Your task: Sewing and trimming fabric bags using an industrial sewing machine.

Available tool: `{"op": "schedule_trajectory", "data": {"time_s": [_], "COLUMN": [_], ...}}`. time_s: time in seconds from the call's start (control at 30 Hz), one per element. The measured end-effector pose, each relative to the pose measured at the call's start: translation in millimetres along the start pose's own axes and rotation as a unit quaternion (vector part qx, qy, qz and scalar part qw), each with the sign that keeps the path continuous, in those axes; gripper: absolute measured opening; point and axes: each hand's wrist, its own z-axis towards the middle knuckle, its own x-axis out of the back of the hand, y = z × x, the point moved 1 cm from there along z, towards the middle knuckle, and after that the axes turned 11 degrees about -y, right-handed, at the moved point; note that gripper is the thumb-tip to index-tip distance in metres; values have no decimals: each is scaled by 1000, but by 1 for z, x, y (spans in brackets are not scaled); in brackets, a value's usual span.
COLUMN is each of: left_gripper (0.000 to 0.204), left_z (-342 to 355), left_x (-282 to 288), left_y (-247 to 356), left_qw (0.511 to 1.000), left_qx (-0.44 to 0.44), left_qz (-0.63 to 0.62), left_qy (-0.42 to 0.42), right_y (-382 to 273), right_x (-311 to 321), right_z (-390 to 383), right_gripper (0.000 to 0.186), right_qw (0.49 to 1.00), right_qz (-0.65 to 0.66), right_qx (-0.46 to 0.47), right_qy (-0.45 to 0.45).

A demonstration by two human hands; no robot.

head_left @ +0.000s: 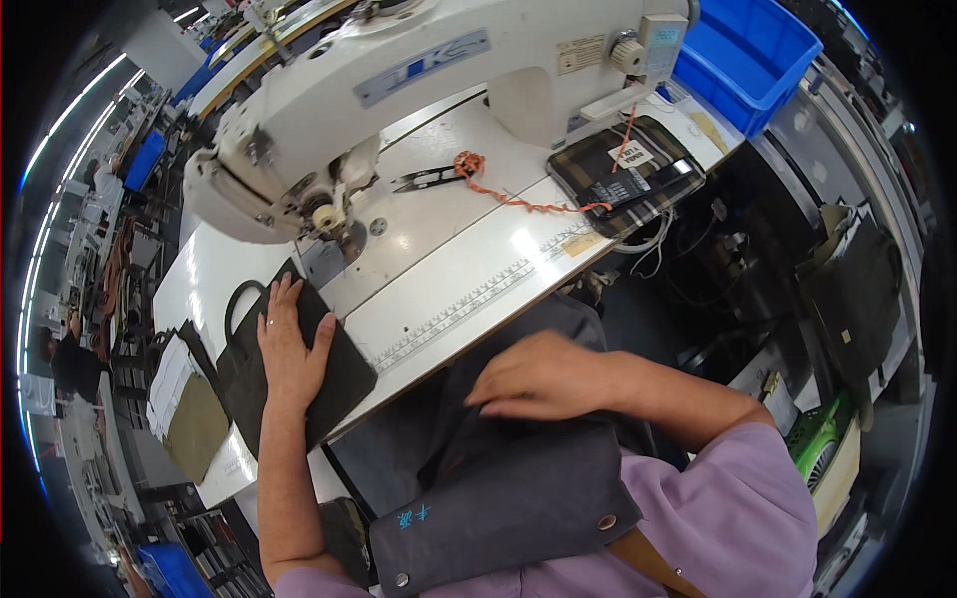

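the dark piece [344, 374] lies on the table [439, 269] under the left hand [292, 344], its upper corner just beside the foot of the machine [419, 90], which stands at about one o'clock from that hand. what looks done: a handle [230, 307] loops out at the piece's ten o'clock edge, though whether it is sewn down or only laid there cannot be told. what looks left, judging by the layout: the piece is off the needle, so no stitching is under way, and its seams are too dark to check. the stack [199, 429] sits at eight o'clock from the piece; finished or waiting, i cannot tell.

the left hand is wide and flat, palm down, pinching nothing. the right hand [533, 379], at three o'clock from it, is curled and blurred over the apron [498, 513]; whether it grips any cloth cannot be told. the snips [429, 179] lie unheld at one o'clock from the piece.
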Motion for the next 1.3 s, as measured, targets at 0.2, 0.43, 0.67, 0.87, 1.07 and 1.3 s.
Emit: {"op": "schedule_trajectory", "data": {"time_s": [0.2,0.43,0.67,0.87,1.07,1.3], "left_gripper": [71,67,62,60,58,55], "left_z": [5,9,10,8,10,12], "left_x": [-5,-4,-1,2,-1,-2], "left_y": [-26,-16,-13,-12,-12,-16], "left_qw": [999,1000,999,998,998,996], "left_qx": [30,21,2,-4,-4,-21], "left_qz": [17,-14,-30,-35,-42,-49], "left_qy": [0,13,33,46,57,74], "right_y": [6,33,55,55,45,26], "right_x": [93,142,144,168,161,141], "right_z": [-82,-117,-122,-162,-151,-132], "right_gripper": [17,43,47,40,38,37], "right_qw": [891,737,741,616,670,701], "right_qz": [-243,-484,-485,-540,-509,-492], "right_qx": [-167,-271,-281,-331,-283,-262], "right_qy": [345,387,369,468,461,445]}}
